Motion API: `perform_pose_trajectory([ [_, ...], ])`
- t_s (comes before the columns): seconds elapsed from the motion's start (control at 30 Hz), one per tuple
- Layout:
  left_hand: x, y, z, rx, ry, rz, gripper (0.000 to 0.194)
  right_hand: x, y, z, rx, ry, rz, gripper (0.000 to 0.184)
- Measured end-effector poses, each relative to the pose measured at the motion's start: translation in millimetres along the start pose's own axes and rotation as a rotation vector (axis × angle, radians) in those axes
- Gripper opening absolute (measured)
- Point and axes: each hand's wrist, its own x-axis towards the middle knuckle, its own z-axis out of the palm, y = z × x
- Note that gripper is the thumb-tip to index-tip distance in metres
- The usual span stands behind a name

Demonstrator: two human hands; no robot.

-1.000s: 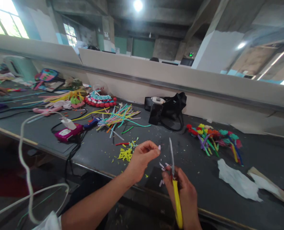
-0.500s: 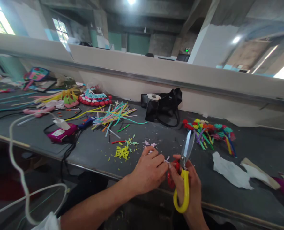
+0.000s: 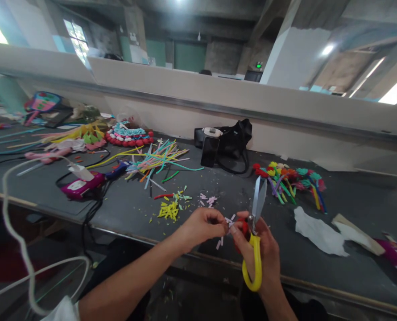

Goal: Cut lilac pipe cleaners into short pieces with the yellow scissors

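My right hand (image 3: 263, 247) holds scissors (image 3: 257, 214) with one yellow and one red handle, the blades pointing up and slightly parted. Several short lilac pieces (image 3: 231, 221) show at that hand's thumb and fingertips. There my left hand (image 3: 201, 228) meets them, its thumb and fingers pinched at the end of a lilac piece, partly hidden. On the table behind lies a little pile of cut lilac pieces (image 3: 209, 200). To its left are cut yellow pieces (image 3: 168, 210) and pale green bits (image 3: 183, 196).
Long coloured pipe cleaners (image 3: 161, 158) lie in a heap at centre-left. A magenta glue gun (image 3: 83, 185) trails cables near the front edge. A black bag (image 3: 233, 142) leans by the partition. Coloured flowers (image 3: 290, 178) and white tissue (image 3: 319, 234) lie to the right.
My left hand came down and right to my right hand's fingertips. The scissors rose and turned in my right hand, showing the yellow loop. The view has shifted slightly right.
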Motion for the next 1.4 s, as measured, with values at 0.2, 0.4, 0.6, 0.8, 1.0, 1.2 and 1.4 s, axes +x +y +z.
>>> perform_pose_trajectory([
  [0.2, 1.8, -3.2, 1.0, -0.057, -0.043, -0.059, 0.006, -2.1, 1.5, 2.0, -0.017, 0.011, -0.061, 0.023],
  [0.4, 2.9, -0.5, -1.5, -0.264, 0.118, 0.000, 0.007, -9.9, 1.4, 4.8, 0.003, 0.010, -0.019, 0.028],
  [0.6, 3.0, 4.8, -6.4, -0.583, 0.301, 0.129, 0.007, -22.1, 5.9, 18.2, -0.133, -0.134, -0.183, 0.020],
  [0.8, 1.0, 4.9, -6.4, -0.667, 0.338, 0.152, 0.010, -30.0, 13.2, 32.5, -0.177, -0.117, -0.270, 0.024],
  [1.0, -0.7, 6.5, -5.6, -0.689, 0.335, 0.144, 0.009, -30.3, 14.3, 33.2, -0.191, -0.090, -0.311, 0.023],
  [1.2, -1.1, 6.0, -4.9, -0.673, 0.313, 0.161, 0.007, -30.5, 12.8, 30.9, -0.143, -0.130, -0.283, 0.019],
  [1.4, -1.3, 7.2, -4.0, -0.688, 0.312, 0.171, 0.007, -31.7, 12.4, 32.6, -0.120, -0.130, -0.278, 0.019],
])
